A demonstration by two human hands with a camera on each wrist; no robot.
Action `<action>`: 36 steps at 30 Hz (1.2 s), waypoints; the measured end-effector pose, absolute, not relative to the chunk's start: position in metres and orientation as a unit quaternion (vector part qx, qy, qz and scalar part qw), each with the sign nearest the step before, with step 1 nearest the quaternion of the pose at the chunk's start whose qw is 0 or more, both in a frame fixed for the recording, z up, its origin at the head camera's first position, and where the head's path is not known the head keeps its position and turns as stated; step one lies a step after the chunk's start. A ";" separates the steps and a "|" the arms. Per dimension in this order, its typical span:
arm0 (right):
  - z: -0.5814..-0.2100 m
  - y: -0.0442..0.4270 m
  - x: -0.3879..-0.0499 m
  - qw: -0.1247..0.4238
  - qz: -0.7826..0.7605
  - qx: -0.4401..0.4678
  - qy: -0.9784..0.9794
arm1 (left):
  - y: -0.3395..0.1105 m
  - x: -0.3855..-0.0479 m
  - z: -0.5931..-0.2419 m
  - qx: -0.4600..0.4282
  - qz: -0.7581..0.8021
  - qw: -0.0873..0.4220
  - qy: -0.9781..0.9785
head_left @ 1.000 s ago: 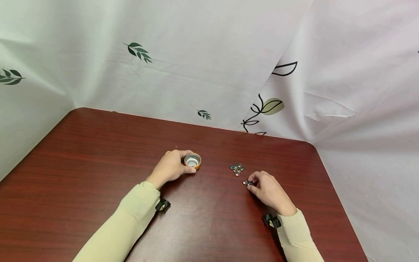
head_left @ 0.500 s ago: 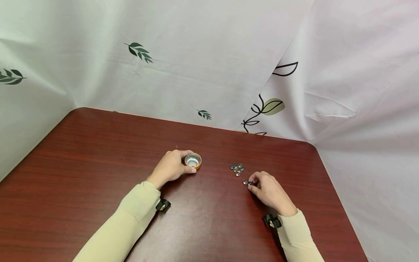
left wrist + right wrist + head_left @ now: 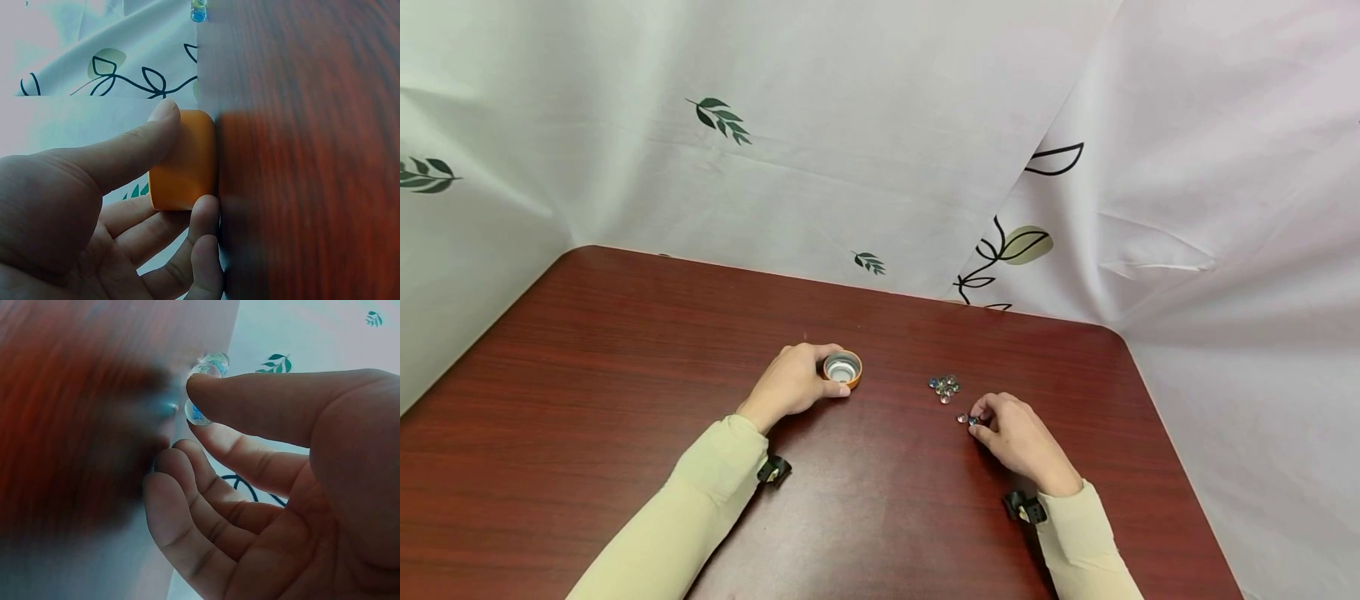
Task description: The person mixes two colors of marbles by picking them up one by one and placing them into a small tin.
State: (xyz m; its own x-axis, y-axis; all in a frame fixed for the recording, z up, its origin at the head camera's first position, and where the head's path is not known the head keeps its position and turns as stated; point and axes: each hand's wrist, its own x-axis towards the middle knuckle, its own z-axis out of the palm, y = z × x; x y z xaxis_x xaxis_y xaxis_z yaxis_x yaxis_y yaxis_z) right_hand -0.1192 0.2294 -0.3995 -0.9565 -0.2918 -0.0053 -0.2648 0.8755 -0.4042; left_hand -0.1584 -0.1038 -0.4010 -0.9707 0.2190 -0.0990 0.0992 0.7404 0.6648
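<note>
My left hand [image 3: 792, 382] grips a small round orange cup [image 3: 853, 385] with a silvery inside, which stands on the table mouth up. In the left wrist view, the thumb presses one side of the orange cup [image 3: 190, 159] while fingers lie round the other. Farther right, my right hand [image 3: 1017, 435] pinches a clear marble with a blue core [image 3: 195, 414] between thumb and index finger, low at the tabletop. A paler clear marble [image 3: 962, 417] lies just left of those fingertips. Behind it sits a tight cluster of several glass marbles [image 3: 945, 387].
The reddish-brown wooden table [image 3: 865, 500] has rounded back corners. White cloth [image 3: 850, 150] with leaf prints hangs along its back and sides. Each wrist carries a black camera strap, such as the right one [image 3: 1024, 507].
Almost nothing differs. The right fingertips and the blue marble have shifted very slightly to the right, while the left hand keeps the cup in place.
</note>
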 end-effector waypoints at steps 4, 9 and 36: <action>-0.400 0.229 -0.119 0.033 -0.205 -0.143 0.968 | -0.104 -0.158 -0.401 0.084 0.351 0.088 0.928; -0.400 0.229 -0.119 0.032 -0.206 -0.142 0.968 | -0.104 -0.158 -0.401 0.084 0.349 0.087 0.929; -0.391 0.229 -0.119 0.022 -0.211 -0.133 0.968 | -0.103 -0.158 -0.401 0.081 0.354 0.090 0.927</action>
